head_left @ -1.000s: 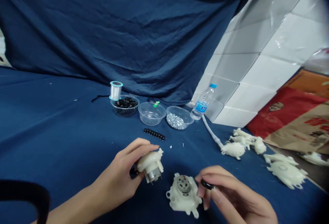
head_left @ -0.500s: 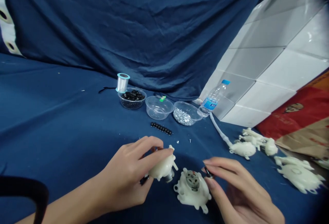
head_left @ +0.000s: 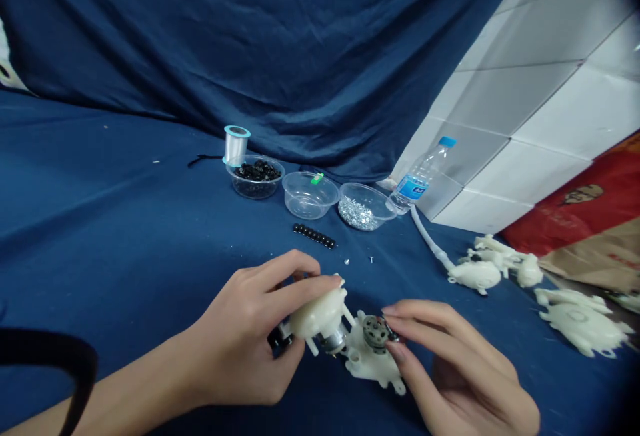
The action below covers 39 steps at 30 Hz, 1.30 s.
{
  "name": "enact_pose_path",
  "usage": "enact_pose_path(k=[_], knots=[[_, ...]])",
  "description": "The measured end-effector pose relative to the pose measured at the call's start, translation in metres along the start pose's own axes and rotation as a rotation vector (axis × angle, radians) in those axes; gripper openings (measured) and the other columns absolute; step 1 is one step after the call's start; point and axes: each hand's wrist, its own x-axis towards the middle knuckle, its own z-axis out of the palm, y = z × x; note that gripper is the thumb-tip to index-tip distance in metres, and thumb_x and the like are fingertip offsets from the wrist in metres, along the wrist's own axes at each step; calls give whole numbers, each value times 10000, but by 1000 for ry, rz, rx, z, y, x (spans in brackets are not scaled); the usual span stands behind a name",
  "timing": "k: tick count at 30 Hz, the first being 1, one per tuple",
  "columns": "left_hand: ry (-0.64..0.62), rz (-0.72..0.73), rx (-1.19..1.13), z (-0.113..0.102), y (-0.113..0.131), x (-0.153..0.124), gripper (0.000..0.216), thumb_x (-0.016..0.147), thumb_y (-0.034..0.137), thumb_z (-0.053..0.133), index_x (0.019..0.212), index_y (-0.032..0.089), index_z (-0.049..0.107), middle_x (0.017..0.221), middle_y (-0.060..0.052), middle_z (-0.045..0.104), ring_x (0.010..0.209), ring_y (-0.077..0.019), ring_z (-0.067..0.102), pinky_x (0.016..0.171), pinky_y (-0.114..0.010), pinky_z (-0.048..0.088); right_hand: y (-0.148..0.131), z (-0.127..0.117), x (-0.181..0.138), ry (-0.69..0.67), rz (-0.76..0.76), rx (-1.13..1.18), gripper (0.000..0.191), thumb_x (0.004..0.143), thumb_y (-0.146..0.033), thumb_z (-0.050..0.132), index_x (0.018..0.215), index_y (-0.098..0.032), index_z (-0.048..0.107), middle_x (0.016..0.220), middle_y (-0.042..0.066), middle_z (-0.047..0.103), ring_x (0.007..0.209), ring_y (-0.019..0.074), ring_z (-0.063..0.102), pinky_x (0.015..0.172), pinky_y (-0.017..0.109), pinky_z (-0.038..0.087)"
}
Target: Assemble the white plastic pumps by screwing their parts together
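left hand (head_left: 245, 333) curled closed around a white plastic housing (head_left: 319, 314) with a metal motor (head_left: 333, 341) at one end, held up off the blue cloth (head_left: 115, 176). right hand (head_left: 455, 363) half closed, pinching a small dark piece (head_left: 393, 334) at a second white housing (head_left: 373, 366), which lies on the cloth right beside the first, its motor facing up.

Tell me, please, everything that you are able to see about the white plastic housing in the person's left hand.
The white plastic housing is a rounded, slightly glossy moulded shell with small tabs projecting from its edge. A small silver metal motor sits at its lower end. The left hand grips it, fingers over the top, and holds it tilted above the blue cloth. The motor end is beside a second housing; whether they touch cannot be told.
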Motion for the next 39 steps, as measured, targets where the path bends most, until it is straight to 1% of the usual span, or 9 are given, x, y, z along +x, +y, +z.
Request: enact_pose_path(k=[5, 11, 16, 19, 22, 25, 28, 32, 39], knots=[[7, -19, -84, 2, -1, -2, 596, 707, -39, 525, 1275, 124, 608, 1108, -71, 564, 948, -148, 599, 793, -257, 539, 2, 0, 0, 8, -11, 29, 301, 795, 74, 633, 1013, -119, 705, 981, 72, 681, 888, 145, 670, 710, 220, 571], [-10, -4, -79, 2, -2, -1, 630, 699, -42, 552, 1301, 138, 598, 1122, -67, 555, 930, -144, 591, 781, -265, 541, 4, -1, -5, 18, 8, 42, 337, 785, 77, 651, 1062, -112, 689, 1019, 77, 668, 916, 162, 656, 728, 255, 566], [-56, 58, -47, 0, -2, -1, 606, 722, -23, 541, 1300, 149, 598, 1177, -75, 595, 1031, -164, 601, 843, -285, 534, 6, 1, -9, 19, 34, 78, 376, 781, 86, 656, 1107, -99, 677, 1028, 88, 659, 915, 177, 642, 683, 277, 570], [-81, 93, -40, -1, 0, -1, 573, 763, -10, 531, 1311, 151, 582, 1206, -71, 622, 1045, -165, 609, 855, -288, 529, 7, 2, -10, 15, 39, 70, 377, 780, 86, 661, 1106, -101, 682, 1035, 92, 656, 911, 180, 642, 679, 283, 571], [-102, 100, -51, -1, 0, -2, 587, 756, -14, 538, 1320, 148, 572, 1225, -70, 622, 1068, -167, 605, 877, -291, 520, 7, 1, -10, 16, 32, 74, 388, 774, 92, 664, 1110, -102, 679, 1040, 94, 655, 929, 188, 641, 690, 291, 571], [-86, 98, -68, 0, 1, -3, 586, 737, -7, 550, 1302, 143, 585, 1215, -72, 631, 1055, -169, 614, 859, -288, 524, 6, 1, -10, 19, 36, 75, 386, 776, 88, 663, 1113, -101, 679, 1038, 90, 655, 919, 180, 642, 691, 285, 568], [-73, 80, -72, 0, 1, -2, 586, 724, 5, 553, 1291, 146, 596, 1200, -59, 642, 1045, -155, 625, 823, -258, 518, 6, 1, -10, 8, 37, 67, 380, 778, 86, 662, 1107, -103, 681, 1041, 86, 656, 920, 174, 641, 703, 279, 567], [-55, 67, -130, 1, 2, -2, 600, 692, -12, 559, 1275, 121, 614, 1187, -65, 647, 1047, -144, 629, 850, -229, 517, 6, 2, -9, 6, 34, 64, 376, 787, 77, 657, 1113, -109, 679, 1036, 87, 658, 930, 179, 641, 704, 279, 571], [-21, 47, -228, 4, 3, -2, 639, 657, -38, 563, 1278, 106, 616, 1191, -78, 639, 1043, -161, 637, 893, -248, 543, 4, 1, -9, 4, 31, 48, 367, 782, 80, 659, 1097, -108, 681, 1028, 81, 666, 930, 170, 646, 714, 260, 570]])
